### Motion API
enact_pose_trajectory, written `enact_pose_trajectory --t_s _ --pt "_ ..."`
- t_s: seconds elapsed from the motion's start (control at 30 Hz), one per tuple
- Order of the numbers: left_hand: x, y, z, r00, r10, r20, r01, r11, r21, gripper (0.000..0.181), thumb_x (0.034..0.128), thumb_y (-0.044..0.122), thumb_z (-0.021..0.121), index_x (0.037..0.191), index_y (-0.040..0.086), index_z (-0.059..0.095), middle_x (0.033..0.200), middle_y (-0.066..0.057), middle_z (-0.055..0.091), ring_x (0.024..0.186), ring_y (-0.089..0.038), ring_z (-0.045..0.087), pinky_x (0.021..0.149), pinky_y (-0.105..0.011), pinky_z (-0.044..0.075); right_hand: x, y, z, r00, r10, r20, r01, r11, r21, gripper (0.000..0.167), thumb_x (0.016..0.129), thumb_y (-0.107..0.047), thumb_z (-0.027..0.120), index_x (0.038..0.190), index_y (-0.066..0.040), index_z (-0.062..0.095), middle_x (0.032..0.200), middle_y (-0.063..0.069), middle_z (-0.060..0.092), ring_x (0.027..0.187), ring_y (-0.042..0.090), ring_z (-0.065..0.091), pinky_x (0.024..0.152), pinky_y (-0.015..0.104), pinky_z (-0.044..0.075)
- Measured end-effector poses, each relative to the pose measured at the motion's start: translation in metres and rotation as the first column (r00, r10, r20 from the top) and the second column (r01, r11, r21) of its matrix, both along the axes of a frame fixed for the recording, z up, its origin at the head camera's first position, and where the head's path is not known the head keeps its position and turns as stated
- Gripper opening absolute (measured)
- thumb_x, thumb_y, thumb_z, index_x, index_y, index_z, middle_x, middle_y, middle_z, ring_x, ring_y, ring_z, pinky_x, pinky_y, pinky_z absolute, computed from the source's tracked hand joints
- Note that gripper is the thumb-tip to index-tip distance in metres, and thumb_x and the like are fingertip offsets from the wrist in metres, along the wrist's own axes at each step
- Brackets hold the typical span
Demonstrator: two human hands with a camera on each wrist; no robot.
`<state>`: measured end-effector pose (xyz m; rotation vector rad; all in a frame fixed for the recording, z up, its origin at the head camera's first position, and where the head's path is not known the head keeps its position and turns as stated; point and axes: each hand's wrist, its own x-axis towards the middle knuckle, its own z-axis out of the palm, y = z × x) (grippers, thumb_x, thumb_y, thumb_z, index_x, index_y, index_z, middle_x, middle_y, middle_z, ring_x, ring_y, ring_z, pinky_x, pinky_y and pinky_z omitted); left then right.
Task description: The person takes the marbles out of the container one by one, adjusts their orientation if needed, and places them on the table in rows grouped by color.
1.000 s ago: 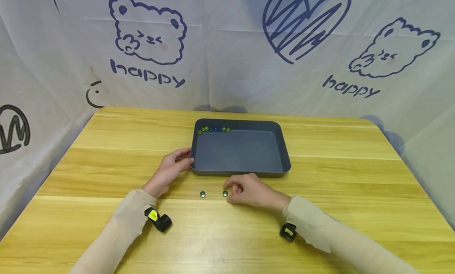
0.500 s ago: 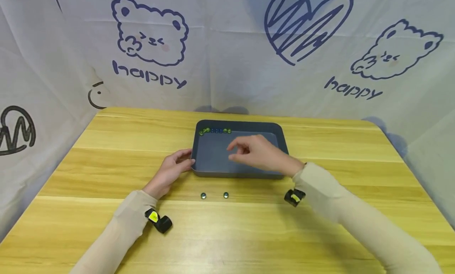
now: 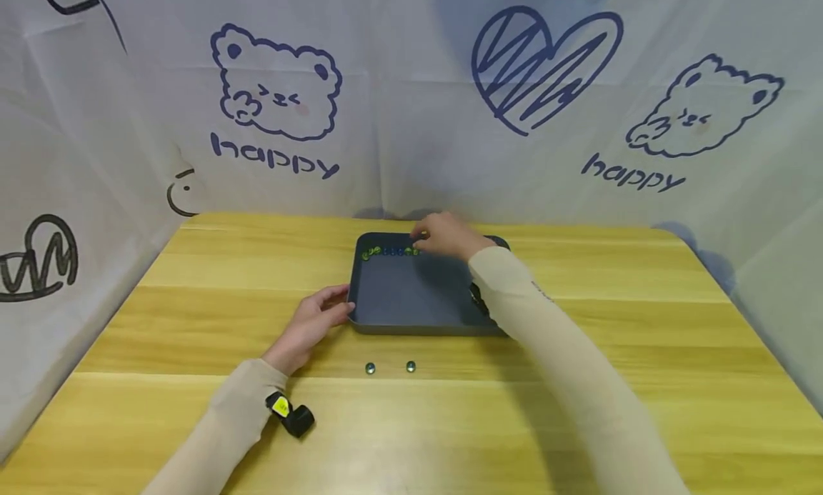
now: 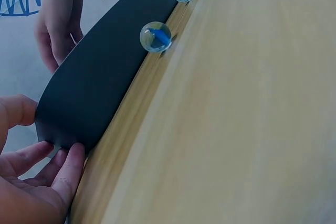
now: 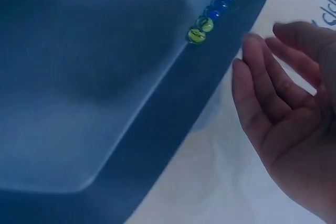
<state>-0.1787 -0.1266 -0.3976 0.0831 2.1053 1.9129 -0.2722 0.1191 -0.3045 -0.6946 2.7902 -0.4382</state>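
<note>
Nearest to the viewer is the wooden table [image 3: 398,438], with both light sleeves reaching over it. The left sleeve [image 3: 208,423] ends at the wrist, where a small black device [image 3: 298,420] with a yellow mark is worn.

A little farther, two clear marbles lie on the table, apart from each other and near the tray's front side: the left marble [image 3: 370,368] and the right marble [image 3: 411,366]. In the left wrist view, each of them shows a blue swirl inside.

The left hand [image 3: 311,327] holds the dark grey tray [image 3: 411,295] at its near left corner; the thumb is on the rim and the other fingers are against the outer wall.

Inside the tray, along its far wall, there is a row of marbles [image 3: 393,251], yellow-green at both ends and blue in the middle. The right hand [image 3: 446,236] is above the far rim, near the right end of this row. Its fingers are loosely bent and narrow gaps separate them; whether they touch the rim, I cannot tell.

Behind the table hangs a white cloth [image 3: 411,145] with a bear drawing [image 3: 276,98] and a scribbled heart [image 3: 521,66].
</note>
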Motion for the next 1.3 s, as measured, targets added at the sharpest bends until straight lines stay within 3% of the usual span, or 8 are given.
enact_pose_trajectory --t_s 0.17,0.33,0.57,0.77,0.87,1.0,1.13,1.3 --pt "0.003 -0.002 -0.005 1.000 0.022 0.011 -0.022 1.000 -0.003 0.052 0.0972 0.007 0.053 0.144 -0.008 0.036 0.141 -0.026 0.041 0.120 -0.033 0.049 0.099 -0.035 0.047 -0.011 -0.013 -0.017 0.992 -0.039 0.119 0.040 0.999 -0.012 0.033 0.099 -0.013 0.056 0.129 -0.002 0.061 0.123 0.014 0.062 0.085 0.021 0.067 0.076 0.031 0.056" --pt "0.006 -0.001 -0.009 0.999 0.024 0.025 -0.023 1.000 -0.014 0.052 0.0970 0.008 0.054 0.144 -0.007 0.036 0.141 -0.025 0.042 0.121 -0.033 0.048 0.101 -0.037 0.046 -0.016 -0.016 -0.034 0.989 -0.094 0.110 0.096 0.995 -0.008 0.031 0.098 -0.013 0.057 0.127 -0.003 0.063 0.107 0.012 0.068 0.077 0.019 0.067 0.074 0.030 0.056" --pt "0.009 -0.002 -0.016 0.999 0.043 0.027 -0.043 0.999 -0.008 0.051 0.0960 0.006 0.054 0.142 -0.007 0.038 0.139 -0.025 0.043 0.120 -0.032 0.049 0.099 -0.036 0.047 -0.017 -0.024 -0.057 0.987 -0.090 0.133 0.093 0.995 -0.017 0.030 0.097 -0.013 0.058 0.125 -0.001 0.064 0.102 0.012 0.070 0.072 0.017 0.067 0.067 0.026 0.056" --pt "0.006 -0.002 -0.015 0.998 0.060 0.010 -0.060 0.998 0.005 0.050 0.0956 0.006 0.054 0.142 -0.007 0.040 0.137 -0.025 0.045 0.119 -0.032 0.049 0.096 -0.034 0.049 -0.020 -0.037 -0.062 0.994 -0.106 0.002 0.106 0.993 0.045 0.021 0.096 -0.022 0.063 0.104 -0.006 0.075 0.089 0.005 0.070 0.069 0.016 0.061 0.066 0.032 0.052" --pt "0.004 -0.001 -0.013 0.998 0.058 0.001 -0.058 0.998 0.003 0.049 0.0956 0.006 0.055 0.141 -0.007 0.041 0.137 -0.025 0.045 0.119 -0.032 0.049 0.097 -0.036 0.049 -0.022 -0.042 -0.064 0.990 -0.122 -0.068 0.127 0.989 0.070 0.019 0.094 -0.023 0.065 0.091 -0.008 0.076 0.081 0.003 0.070 0.065 0.017 0.058 0.062 0.032 0.049" --pt "0.002 0.003 -0.011 0.999 0.046 -0.003 -0.046 0.999 0.001 0.049 0.0958 0.006 0.055 0.141 -0.006 0.041 0.137 -0.025 0.046 0.119 -0.032 0.049 0.097 -0.037 0.049 -0.023 -0.044 -0.066 0.983 -0.148 -0.109 0.157 0.984 0.080 0.017 0.093 -0.021 0.066 0.084 -0.009 0.075 0.076 0.002 0.068 0.060 0.016 0.055 0.056 0.031 0.046" --pt "0.000 0.005 -0.009 0.999 0.046 -0.001 -0.046 0.999 0.004 0.049 0.0956 0.006 0.055 0.141 -0.006 0.041 0.138 -0.025 0.045 0.119 -0.032 0.050 0.098 -0.037 0.048 -0.024 -0.042 -0.063 0.982 -0.169 -0.078 0.170 0.985 0.006 0.016 0.093 -0.018 0.065 0.087 -0.006 0.075 0.079 0.004 0.068 0.062 0.016 0.055 0.058 0.032 0.048" --pt "-0.002 0.001 -0.006 0.999 0.044 -0.014 -0.044 0.999 0.008 0.050 0.0955 0.006 0.055 0.141 -0.007 0.040 0.138 -0.025 0.045 0.119 -0.032 0.050 0.097 -0.037 0.049 -0.029 -0.035 -0.054 0.987 -0.151 0.051 0.159 0.967 -0.199 0.018 0.095 -0.016 0.063 0.101 -0.002 0.073 0.084 0.008 0.069 0.071 0.020 0.063 0.065 0.031 0.054"
